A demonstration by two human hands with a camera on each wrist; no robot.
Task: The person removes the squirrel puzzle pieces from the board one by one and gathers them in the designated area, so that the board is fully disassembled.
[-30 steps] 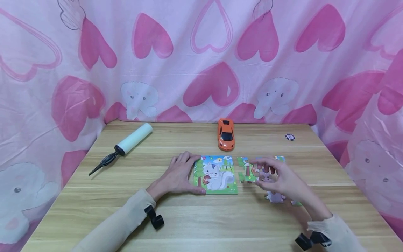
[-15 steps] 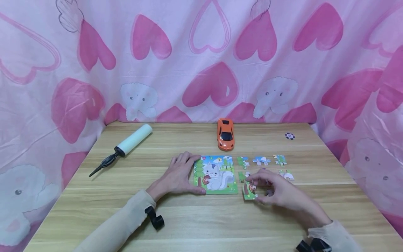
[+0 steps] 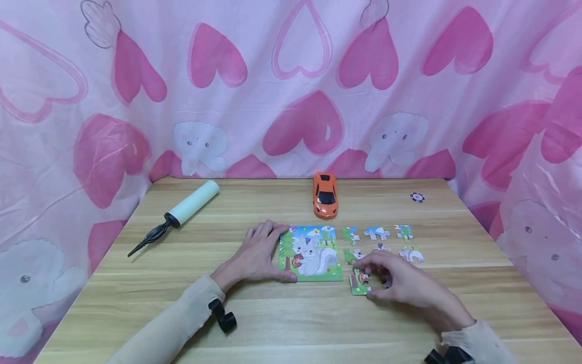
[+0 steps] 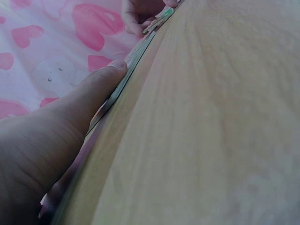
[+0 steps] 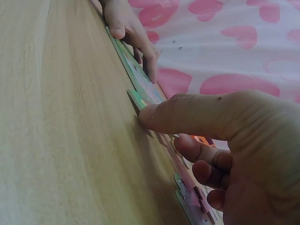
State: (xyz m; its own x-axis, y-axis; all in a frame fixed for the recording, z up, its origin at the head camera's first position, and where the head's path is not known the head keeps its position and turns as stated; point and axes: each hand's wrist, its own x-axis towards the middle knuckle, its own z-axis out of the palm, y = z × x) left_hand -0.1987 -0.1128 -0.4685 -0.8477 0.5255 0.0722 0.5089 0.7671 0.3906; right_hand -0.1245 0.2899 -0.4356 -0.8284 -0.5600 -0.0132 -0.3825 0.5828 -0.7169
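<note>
My left hand point(image 3: 256, 255) rests at the left side of a square squirrel picture board point(image 3: 324, 238), its thumb stretched along the near edge and its fingers at the far corner. In the left wrist view the straight thumb point(image 4: 79, 101) lies against the board's edge. Just right of the board, my right hand point(image 3: 404, 279) pinches a jigsaw puzzle piece point(image 3: 357, 289) showing a tree trunk and grass, low at the tabletop. Seen from the right wrist, the thumb tip is on that piece point(image 5: 134, 99). Behind it lie loose puzzle pieces point(image 3: 377, 233) in rows, some hidden by the right hand.
An orange toy car point(image 3: 325, 196) stands behind the board. A hand pump point(image 3: 193, 203) with a black nozzle lies at the left, and a small dark-and-white disc point(image 3: 417, 197) at the back right. A pink heart-patterned curtain point(image 3: 254, 116) encloses the wooden table point(image 3: 273, 323).
My right hand has brought the puzzle piece from above the rows toward the near side and lowered it to the tabletop, uncovering several pieces. The left hand has stayed on the board.
</note>
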